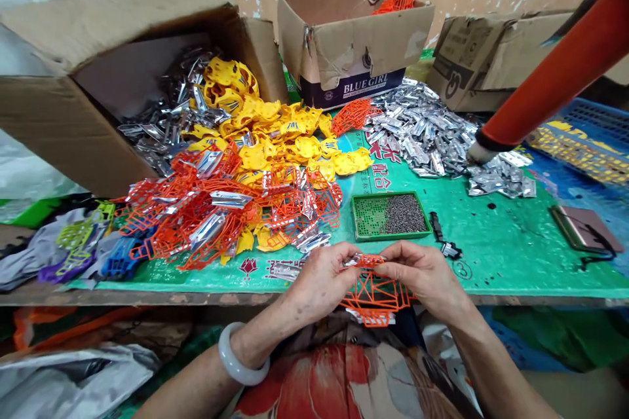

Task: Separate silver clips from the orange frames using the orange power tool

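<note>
Between my two hands, at the table's front edge, is an orange plastic lattice frame [376, 294] with silvery strips at its top and bottom. My left hand [322, 278] pinches its upper left end, thumb and fingers pressed together. At the upper right end my right hand [422, 275] grips the same frame between thumb and fingertips. The fingers partly hide its top edge. Just beyond my hands sits a green tray [357, 226] with many small dark metal pieces [405, 214] heaped on its right side.
Left lie piled orange frames [196, 209], yellow plastic parts [280, 131] and an open carton [44, 124]. Behind are a Blue Girl box [368, 46] and silvery pieces [422, 127]. An orange-red pole [560, 65] slants in from the right, above a dark notebook-like item [582, 228].
</note>
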`<state>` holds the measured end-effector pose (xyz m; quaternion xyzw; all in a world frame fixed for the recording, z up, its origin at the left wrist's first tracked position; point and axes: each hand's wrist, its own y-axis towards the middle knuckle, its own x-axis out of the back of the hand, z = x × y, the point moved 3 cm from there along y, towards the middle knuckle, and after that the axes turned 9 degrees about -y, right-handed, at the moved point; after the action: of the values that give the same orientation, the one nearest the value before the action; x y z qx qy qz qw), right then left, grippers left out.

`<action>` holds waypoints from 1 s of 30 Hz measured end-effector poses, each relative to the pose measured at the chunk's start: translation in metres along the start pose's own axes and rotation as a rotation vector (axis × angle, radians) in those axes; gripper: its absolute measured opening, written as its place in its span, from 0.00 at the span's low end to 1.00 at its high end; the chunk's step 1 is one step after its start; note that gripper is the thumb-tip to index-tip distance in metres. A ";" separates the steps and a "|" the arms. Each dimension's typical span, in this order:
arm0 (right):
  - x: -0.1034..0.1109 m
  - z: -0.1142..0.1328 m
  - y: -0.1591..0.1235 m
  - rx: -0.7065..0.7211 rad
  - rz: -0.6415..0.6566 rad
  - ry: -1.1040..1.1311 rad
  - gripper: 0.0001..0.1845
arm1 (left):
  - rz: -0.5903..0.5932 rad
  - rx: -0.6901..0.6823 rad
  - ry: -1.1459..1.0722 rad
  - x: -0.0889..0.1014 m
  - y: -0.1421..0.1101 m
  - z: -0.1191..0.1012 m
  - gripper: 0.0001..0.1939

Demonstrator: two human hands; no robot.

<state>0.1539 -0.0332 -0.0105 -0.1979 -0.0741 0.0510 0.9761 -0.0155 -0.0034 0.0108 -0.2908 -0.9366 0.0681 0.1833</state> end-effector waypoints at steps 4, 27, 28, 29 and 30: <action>-0.001 0.001 -0.002 0.017 -0.043 0.018 0.14 | -0.045 -0.065 0.106 0.002 -0.003 -0.003 0.09; 0.006 -0.007 -0.002 0.129 -0.140 -0.026 0.11 | -0.136 -0.159 0.159 0.000 -0.005 -0.013 0.11; 0.006 -0.007 -0.003 0.133 -0.144 -0.027 0.11 | -0.132 -0.161 0.159 0.000 -0.005 -0.014 0.11; 0.006 -0.007 -0.004 0.136 -0.149 -0.031 0.11 | -0.129 -0.162 0.159 0.000 -0.005 -0.014 0.12; 0.006 -0.006 -0.004 0.138 -0.155 -0.040 0.11 | -0.129 -0.162 0.161 0.000 -0.004 -0.014 0.11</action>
<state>0.1609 -0.0388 -0.0136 -0.1227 -0.1048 -0.0156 0.9868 -0.0127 -0.0065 0.0251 -0.2483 -0.9380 -0.0434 0.2379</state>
